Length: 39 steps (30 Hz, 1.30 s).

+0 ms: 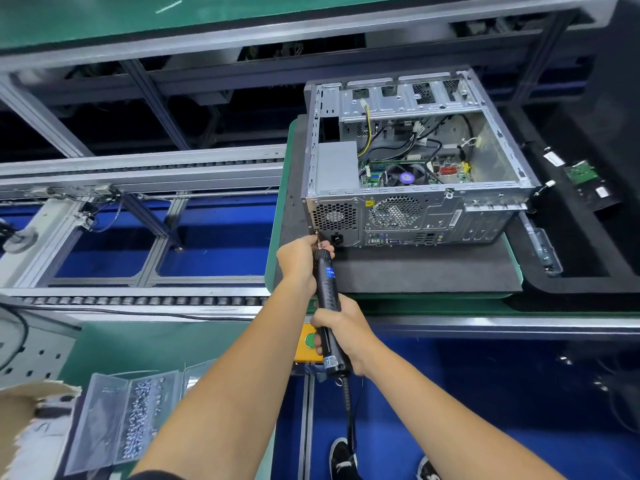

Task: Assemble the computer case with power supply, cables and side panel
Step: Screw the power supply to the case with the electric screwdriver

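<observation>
— Why both hands on the driver?
— Right hand grips the handle; left hand pinches the tip steady at the case rear's seven-o'clock corner, likely fixing the supply.

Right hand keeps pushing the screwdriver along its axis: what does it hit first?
Likely the computer case rear panel: the electric screwdriver in the right hand points at its lower-left corner by the power supply. Contact unclear.
</observation>
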Each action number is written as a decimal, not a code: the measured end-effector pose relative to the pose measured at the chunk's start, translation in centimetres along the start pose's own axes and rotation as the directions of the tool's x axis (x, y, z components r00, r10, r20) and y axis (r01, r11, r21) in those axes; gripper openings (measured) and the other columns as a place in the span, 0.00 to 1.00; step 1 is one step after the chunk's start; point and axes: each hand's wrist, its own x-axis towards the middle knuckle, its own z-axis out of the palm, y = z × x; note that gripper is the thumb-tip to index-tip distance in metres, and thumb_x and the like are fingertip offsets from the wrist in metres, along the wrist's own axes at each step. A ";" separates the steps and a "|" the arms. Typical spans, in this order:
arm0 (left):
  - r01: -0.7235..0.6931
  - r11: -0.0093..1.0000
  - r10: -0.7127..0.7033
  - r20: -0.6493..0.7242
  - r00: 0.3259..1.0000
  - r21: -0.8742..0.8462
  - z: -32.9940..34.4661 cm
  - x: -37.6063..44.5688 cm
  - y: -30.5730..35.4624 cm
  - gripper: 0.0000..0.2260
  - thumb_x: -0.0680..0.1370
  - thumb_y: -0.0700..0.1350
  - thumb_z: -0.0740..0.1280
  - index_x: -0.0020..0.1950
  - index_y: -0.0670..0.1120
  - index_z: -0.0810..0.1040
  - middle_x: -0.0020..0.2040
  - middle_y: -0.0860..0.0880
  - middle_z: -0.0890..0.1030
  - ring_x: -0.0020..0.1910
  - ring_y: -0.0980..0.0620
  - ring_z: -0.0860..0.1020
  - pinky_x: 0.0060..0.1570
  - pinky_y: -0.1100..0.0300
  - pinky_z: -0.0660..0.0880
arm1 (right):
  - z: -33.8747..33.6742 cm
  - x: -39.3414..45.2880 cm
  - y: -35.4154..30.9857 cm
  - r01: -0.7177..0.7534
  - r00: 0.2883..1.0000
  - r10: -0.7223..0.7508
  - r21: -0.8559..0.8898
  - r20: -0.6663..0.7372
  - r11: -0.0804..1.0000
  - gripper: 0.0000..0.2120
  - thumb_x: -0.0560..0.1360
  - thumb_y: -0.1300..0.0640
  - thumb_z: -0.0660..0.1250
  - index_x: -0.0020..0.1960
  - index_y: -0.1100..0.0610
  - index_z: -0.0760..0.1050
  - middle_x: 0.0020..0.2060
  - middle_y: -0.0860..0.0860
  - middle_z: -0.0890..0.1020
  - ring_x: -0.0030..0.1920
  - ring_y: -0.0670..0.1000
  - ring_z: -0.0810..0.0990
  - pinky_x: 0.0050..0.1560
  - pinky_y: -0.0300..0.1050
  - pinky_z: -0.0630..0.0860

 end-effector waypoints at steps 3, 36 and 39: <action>0.010 1.000 -0.010 -0.001 1.000 -0.011 -0.1 0.2 0.1 0.03 0.76 0.33 0.63 0.44 0.34 0.75 0.34 0.39 0.78 0.29 0.47 0.77 0.31 0.57 0.78 | 0.3 0.2 -0.1 -0.003 1.000 0.003 0.014 -0.001 1.000 0.12 0.71 0.69 0.65 0.52 0.59 0.69 0.30 0.53 0.73 0.26 0.51 0.74 0.28 0.44 0.73; -0.626 -0.345 0.232 0.710 0.665 0.699 8.7 6.7 10.5 0.22 0.83 0.53 0.49 0.74 0.44 0.61 0.73 0.45 0.64 0.68 0.38 0.65 0.67 0.49 0.60 | 2.4 1.4 1.3 0.067 0.991 -0.066 0.005 -0.115 0.998 0.14 0.64 0.59 0.69 0.46 0.56 0.67 0.31 0.53 0.72 0.25 0.54 0.74 0.27 0.46 0.74; -0.625 -0.365 0.258 0.720 0.644 0.690 8.6 6.6 10.4 0.21 0.83 0.52 0.49 0.73 0.43 0.61 0.71 0.45 0.66 0.65 0.39 0.67 0.63 0.50 0.61 | 2.2 1.5 1.3 0.077 0.988 -0.083 -0.049 -0.130 0.996 0.13 0.65 0.60 0.68 0.45 0.56 0.66 0.29 0.49 0.72 0.24 0.53 0.74 0.26 0.44 0.73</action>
